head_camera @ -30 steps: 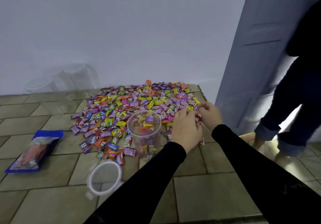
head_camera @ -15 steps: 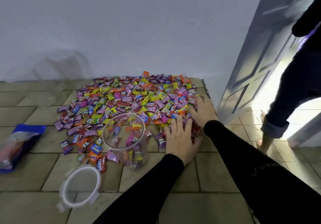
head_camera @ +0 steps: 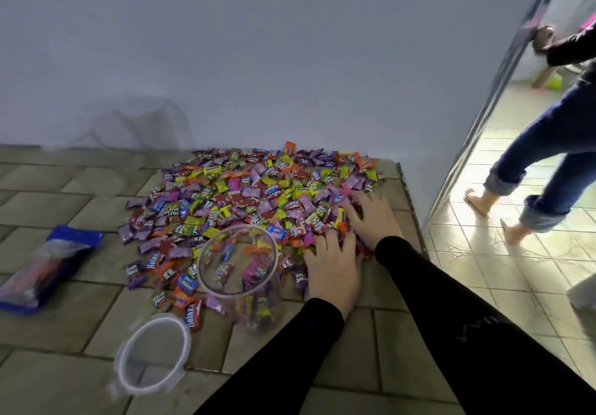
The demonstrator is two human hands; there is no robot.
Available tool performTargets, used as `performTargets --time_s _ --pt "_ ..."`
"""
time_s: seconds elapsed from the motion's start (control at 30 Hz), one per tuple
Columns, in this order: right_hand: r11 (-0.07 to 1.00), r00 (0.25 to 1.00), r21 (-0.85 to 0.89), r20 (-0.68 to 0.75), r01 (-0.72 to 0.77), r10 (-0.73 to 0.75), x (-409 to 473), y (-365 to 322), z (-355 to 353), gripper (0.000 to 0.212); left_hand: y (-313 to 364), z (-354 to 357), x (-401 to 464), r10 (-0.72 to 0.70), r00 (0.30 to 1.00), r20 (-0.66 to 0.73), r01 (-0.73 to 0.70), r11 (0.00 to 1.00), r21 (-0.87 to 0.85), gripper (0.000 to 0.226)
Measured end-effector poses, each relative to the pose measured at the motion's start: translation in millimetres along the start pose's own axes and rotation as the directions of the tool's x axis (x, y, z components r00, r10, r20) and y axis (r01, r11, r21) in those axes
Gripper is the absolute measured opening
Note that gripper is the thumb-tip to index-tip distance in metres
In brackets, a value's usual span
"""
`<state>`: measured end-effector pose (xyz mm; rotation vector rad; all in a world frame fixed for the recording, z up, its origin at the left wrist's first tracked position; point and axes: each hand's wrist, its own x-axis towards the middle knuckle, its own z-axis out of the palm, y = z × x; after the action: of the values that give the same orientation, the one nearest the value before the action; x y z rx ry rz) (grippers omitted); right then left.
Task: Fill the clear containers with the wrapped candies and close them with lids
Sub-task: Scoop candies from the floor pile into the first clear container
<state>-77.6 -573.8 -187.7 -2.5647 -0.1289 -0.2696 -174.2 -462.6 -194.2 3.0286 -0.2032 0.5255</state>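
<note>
The worktop point(head_camera: 322, 366) is a raised surface of grey-brown rectangular tiles with dark grout lines. It meets a plain pale wall point(head_camera: 290, 44) at the back, and its right edge drops to a lower, glossy tiled floor point(head_camera: 483, 269).

A wide, flat pile of wrapped candies point(head_camera: 251, 195) in purple, yellow, orange, red and blue covers the worktop up to the wall. One clear container point(head_camera: 240, 273) stands upright at the near edge of the pile, open and partly filled with candies. Its lid point(head_camera: 151, 351), a clear round lid with a white rim, lies flat on the tiles nearer to me and to the left of the container. A blue bag point(head_camera: 48, 268) lies well to the left of the pile.

My left hand point(head_camera: 335, 273) rests palm down, fingers spread, just right of the container on the pile's near edge. My right hand point(head_camera: 371, 218) lies beyond it, fingers spread into the candies. Neither hand grips anything that I can see.

Right of the pile, an open door point(head_camera: 503, 92) shows a second person point(head_camera: 554, 144), barefoot in rolled jeans, one hand on the door edge.
</note>
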Motion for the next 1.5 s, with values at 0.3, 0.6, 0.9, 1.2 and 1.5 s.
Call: performTargets --time_s 0.3,0.6,0.9,1.2,1.5 --pt "0.986 0.997 0.161 -0.055 -0.038 0.048 -3.6 -17.0 -8.8 0.032 -0.4 -8.4 0.6 -0.068 0.998 0.008 0.068 0.996 -0.057 0.030" --pt "0.900 0.970 0.410 -0.117 -0.147 0.212 -8.6 -28.7 -8.8 0.032 -7.8 -19.7 1.5 -0.098 0.994 -0.038 0.091 0.983 -0.162 0.045" --pt "0.795 0.906 0.579 -0.218 -0.179 0.363 -20.8 -39.8 -11.9 0.040 -15.4 -32.8 0.4 -0.066 0.998 0.017 0.068 0.958 -0.279 0.040" --pt "0.763 0.831 0.608 -0.295 -0.217 0.472 -36.1 -38.0 -21.6 0.038 -15.3 -45.2 -2.4 -0.048 0.996 0.069 0.069 0.938 -0.340 0.043" --pt "0.698 0.793 0.679 -0.286 -0.228 0.538 -58.6 -42.8 -27.6 0.043 -14.3 -52.8 -7.5 -0.001 0.999 0.038 0.015 0.929 -0.369 0.037"
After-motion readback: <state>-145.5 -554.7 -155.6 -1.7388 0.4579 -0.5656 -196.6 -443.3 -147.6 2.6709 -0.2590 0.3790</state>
